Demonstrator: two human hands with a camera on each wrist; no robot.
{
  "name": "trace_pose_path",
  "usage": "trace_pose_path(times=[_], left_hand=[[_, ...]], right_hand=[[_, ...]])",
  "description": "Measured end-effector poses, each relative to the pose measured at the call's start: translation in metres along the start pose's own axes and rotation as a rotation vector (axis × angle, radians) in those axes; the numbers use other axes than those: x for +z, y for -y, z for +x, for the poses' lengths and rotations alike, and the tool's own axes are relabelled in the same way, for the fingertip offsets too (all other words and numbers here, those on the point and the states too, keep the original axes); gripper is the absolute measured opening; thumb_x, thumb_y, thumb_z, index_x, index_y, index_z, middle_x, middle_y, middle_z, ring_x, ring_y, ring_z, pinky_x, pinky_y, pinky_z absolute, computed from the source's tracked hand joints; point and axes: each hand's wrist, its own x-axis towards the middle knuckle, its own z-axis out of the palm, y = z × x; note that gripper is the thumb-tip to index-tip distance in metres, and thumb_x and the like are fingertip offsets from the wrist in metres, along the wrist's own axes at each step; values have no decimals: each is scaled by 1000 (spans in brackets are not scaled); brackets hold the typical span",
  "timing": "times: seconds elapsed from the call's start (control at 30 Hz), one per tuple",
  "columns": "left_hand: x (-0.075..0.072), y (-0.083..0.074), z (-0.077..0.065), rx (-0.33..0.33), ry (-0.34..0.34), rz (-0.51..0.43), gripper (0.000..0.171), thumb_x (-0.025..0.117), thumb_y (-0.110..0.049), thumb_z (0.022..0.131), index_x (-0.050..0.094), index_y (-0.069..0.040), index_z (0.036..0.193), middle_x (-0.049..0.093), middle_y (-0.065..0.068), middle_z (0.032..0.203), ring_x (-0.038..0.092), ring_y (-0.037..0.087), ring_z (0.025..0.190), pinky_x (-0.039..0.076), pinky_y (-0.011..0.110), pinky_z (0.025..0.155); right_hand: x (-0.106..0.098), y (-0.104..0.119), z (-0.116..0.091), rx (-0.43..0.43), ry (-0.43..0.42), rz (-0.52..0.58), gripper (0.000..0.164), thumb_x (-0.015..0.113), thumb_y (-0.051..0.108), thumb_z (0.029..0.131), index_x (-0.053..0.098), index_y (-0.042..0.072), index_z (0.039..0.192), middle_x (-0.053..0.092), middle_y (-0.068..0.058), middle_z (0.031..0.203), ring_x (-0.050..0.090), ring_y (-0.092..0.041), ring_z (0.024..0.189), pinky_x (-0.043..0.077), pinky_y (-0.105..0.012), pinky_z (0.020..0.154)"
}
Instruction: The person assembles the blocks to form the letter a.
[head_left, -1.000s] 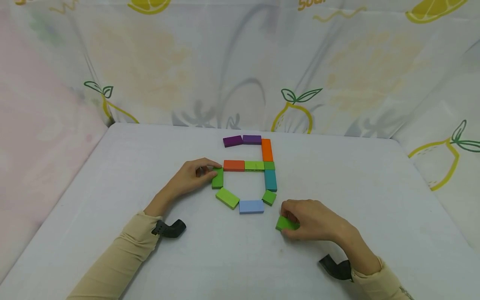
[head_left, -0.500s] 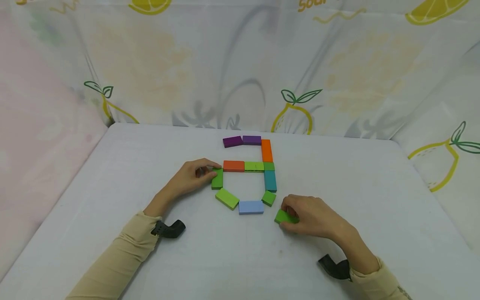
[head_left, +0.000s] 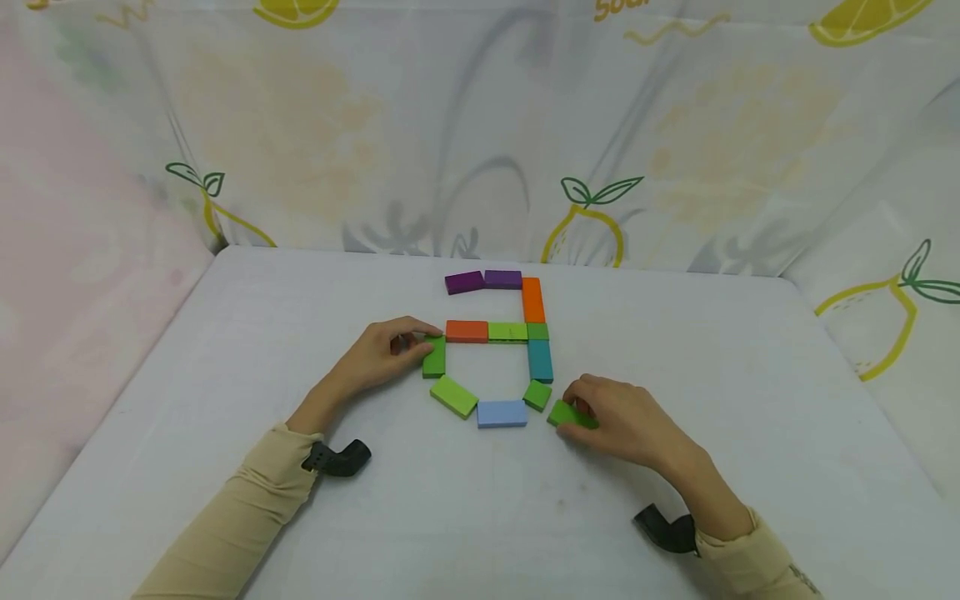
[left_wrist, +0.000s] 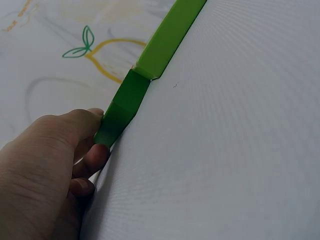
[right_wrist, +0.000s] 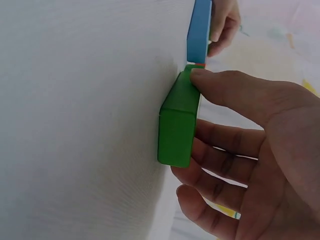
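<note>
My left hand [head_left: 393, 350] pinches the far end of an upright-lying green block [head_left: 434, 358] at the left of the block figure. In the left wrist view, thumb and fingers touch that green block's [left_wrist: 122, 105] end, and a lighter green block [left_wrist: 170, 40] meets its other end. Between thumb and fingers, my right hand [head_left: 626, 417] holds another green block [head_left: 572, 415], low over or on the table. A small green block [head_left: 537, 396] lies just left of it, a slight gap apart. The right wrist view has the held block [right_wrist: 177, 130] close up, thumb on top.
Left of the small green piece lie a light blue block [head_left: 502, 414] and a lime block [head_left: 453, 397]. Behind stand teal [head_left: 540, 361], red [head_left: 467, 332] and orange [head_left: 532, 300] blocks. Two purple blocks [head_left: 502, 279] lie farthest back on the white table [head_left: 337, 533].
My right hand has moved away from me with its green block, bringing it close to the small green block. The left hand has stayed in place on its block.
</note>
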Motion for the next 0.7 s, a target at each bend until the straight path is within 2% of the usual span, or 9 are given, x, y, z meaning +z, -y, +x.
trace_pose_path(times=[0.7], left_hand=[[0,0,0,-5,-1,-13,24,64,-19,90,67,-18,114,67,-4,95,53,7,73,43,21,63]], right_hand=[[3,2,3,-5,-66,-35,30,73,34,81,68,12,100,53,9,77,45,-2,65,39,-17,55]])
